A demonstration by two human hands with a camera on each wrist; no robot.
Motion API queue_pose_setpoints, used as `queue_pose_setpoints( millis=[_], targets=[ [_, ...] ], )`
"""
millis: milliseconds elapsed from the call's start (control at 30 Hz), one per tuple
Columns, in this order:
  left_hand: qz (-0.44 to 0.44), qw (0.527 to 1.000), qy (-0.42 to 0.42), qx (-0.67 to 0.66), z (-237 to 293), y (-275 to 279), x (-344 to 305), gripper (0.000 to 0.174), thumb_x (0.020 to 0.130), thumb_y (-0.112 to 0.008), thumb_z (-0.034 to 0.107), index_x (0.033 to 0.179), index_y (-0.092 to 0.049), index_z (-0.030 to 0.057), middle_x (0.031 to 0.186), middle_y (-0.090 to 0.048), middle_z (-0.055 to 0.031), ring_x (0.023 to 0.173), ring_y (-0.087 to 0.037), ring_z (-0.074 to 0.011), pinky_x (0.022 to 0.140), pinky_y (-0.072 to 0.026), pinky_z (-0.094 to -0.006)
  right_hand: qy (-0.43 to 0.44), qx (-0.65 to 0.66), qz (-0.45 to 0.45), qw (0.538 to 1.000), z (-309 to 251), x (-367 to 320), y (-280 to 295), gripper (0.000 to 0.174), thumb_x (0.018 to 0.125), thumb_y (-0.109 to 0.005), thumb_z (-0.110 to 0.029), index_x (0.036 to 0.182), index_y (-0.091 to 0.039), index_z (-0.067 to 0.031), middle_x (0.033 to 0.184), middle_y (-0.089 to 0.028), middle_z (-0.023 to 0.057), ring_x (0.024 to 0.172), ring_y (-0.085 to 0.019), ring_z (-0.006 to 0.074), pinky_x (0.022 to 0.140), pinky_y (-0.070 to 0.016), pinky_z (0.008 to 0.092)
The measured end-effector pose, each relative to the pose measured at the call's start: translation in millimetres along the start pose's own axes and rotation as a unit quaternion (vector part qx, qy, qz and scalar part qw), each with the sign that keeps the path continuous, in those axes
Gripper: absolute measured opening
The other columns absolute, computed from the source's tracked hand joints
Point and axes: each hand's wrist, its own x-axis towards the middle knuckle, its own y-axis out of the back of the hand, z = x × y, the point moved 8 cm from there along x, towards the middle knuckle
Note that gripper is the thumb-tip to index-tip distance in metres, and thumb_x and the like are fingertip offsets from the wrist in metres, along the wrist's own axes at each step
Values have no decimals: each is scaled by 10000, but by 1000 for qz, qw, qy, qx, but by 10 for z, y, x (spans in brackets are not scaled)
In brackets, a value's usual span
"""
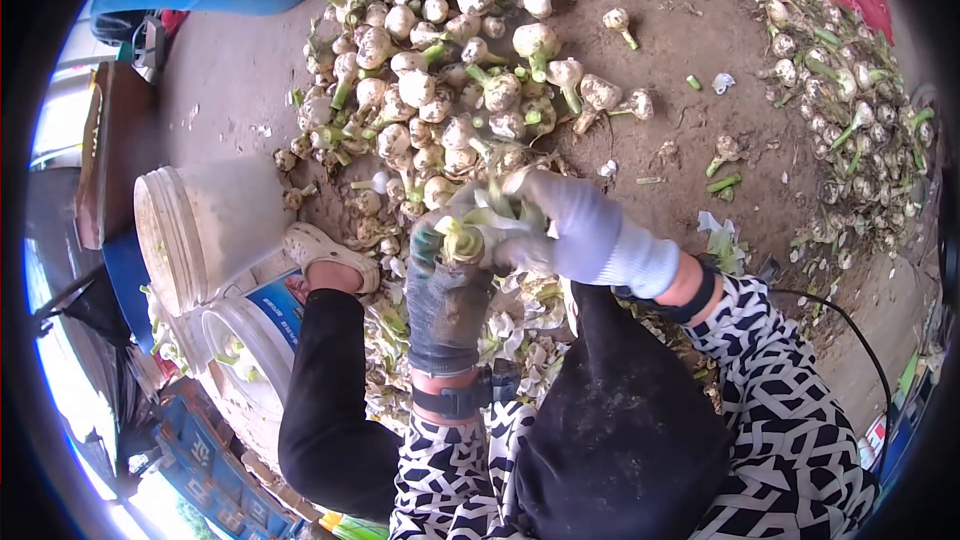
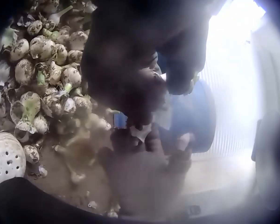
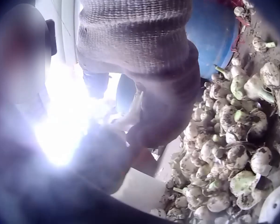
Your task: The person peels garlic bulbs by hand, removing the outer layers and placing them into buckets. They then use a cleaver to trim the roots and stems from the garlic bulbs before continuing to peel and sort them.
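Observation:
Both hands wear dirty knitted gloves and meet low over the floor, in front of the heap of garlic (image 1: 415, 90). My left hand (image 1: 445, 285) grips a garlic bulb (image 1: 463, 242) whose pale green end points up at the head view. Close against it on the right, my right hand (image 1: 585, 225) has its fingers curled and pinches the garlic's loose outer skin; motion blurs its fingertips. In the right wrist view a pale strip of skin (image 3: 133, 112) runs from the curled fingers. The glare and dark fingers hide most of the bulb in both wrist views.
Two white buckets stand on the left, one upper (image 1: 170, 230) and one lower (image 1: 225, 340) with pale pieces inside. Peeled skins (image 1: 520, 325) litter the floor between the legs. More garlic (image 1: 850, 120) lies at the right. A black cable (image 1: 850, 320) curves past the right arm.

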Motion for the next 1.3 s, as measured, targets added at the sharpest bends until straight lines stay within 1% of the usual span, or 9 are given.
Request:
queue_pose_setpoints(
  millis=[267, 333, 400, 467, 600, 700, 833, 933, 1300],
  targets=[
    [-95, 992, -48, -67, 177, -51, -1, 472, 842, -736, 253, 1228, -587, 26, 1482, -375, -180, 1313, -445, -331, 1058, -431, -448, -43, -33, 13, 998, 465, 150, -60, 148, 883, -652, -123, 1011, -614, -61, 792, -651, 36, 718, -592, 87, 646, -483, 270],
    [-52, 993, -2, -104, 146, -19, -9, 348, 871, -701, 223, 1169, -637, 56, 1513, -348, -137, 1351, -396, -338, 1079, -399, -470, -123, -69, -117, 983, 602, 11, -398, 255, 848, -663, -138, 1085, -622, -55, 858, -676, 102, 772, -635, 159, 719, -504, 304],
    [-54, 986, 13, -155, 128, -61, 5, 306, 899, -668, 210, 1178, -631, 90, 1499, -383, -110, 1368, -371, -335, 1077, -384, -504, 30, -111, -264, 958, 464, -181, -712, 251, 822, -645, -124, 1059, -634, -43, 864, -682, 108, 774, -641, 201, 737, -504, 320],
    [49, 981, 37, -184, 105, 66, 54, 290, 904, -664, 214, 1174, -627, 117, 1458, -440, -98, 1350, -399, -332, 1058, -386, -548, -56, 100, -396, 911, 364, -423, -701, 254, 798, -613, -108, 1034, -638, -20, 872, -689, 95, 813, -642, 229, 767, -501, 332],
    [164, 934, 87, -306, -47, 548, 267, 263, 943, -616, 283, 1177, -612, 164, 1162, -594, -45, 1128, -541, -269, 981, -444, -502, 161, 392, -394, 815, -375, -428, 73, 255, 909, -619, -72, 1143, -596, 27, 907, -665, 74, 915, -649, 203, 805, -518, 298],
    [182, 935, 87, -292, -106, 716, 215, 258, 928, -621, 241, 1168, -636, 147, 1124, -629, -78, 1117, -565, -292, 959, -475, -493, 60, -56, -427, 901, 99, -365, -408, 348, 907, -620, -210, 1163, -583, 23, 963, -661, 163, 876, -671, 267, 731, -535, 343],
    [202, 944, 62, -255, -138, 738, 201, 294, 928, -607, 193, 1205, -614, 95, 1179, -625, -110, 1146, -567, -307, 979, -470, -485, 46, -389, -167, 905, 410, -141, -516, 478, 839, -683, -464, 1088, -596, -65, 832, -671, 160, 678, -676, 317, 577, -541, 377],
    [204, 966, 31, -155, -130, 640, 140, 344, 956, -598, 248, 1270, -555, 114, 1104, -613, -78, 1056, -591, -270, 903, -523, -448, 50, -245, -30, 968, -4, 142, -366, 413, 846, -685, -431, 1007, -617, -57, 741, -659, 143, 602, -659, 293, 516, -511, 389],
    [112, 992, 9, -47, 55, 503, 99, 303, 931, -632, 159, 1210, -579, 54, 1075, -661, -85, 1023, -628, -226, 880, -533, -375, 0, -325, 8, 946, 923, 231, -66, 182, 866, -583, -264, 971, -642, -128, 780, -660, 164, 754, -660, 352, 672, -528, 416]
  ],
)
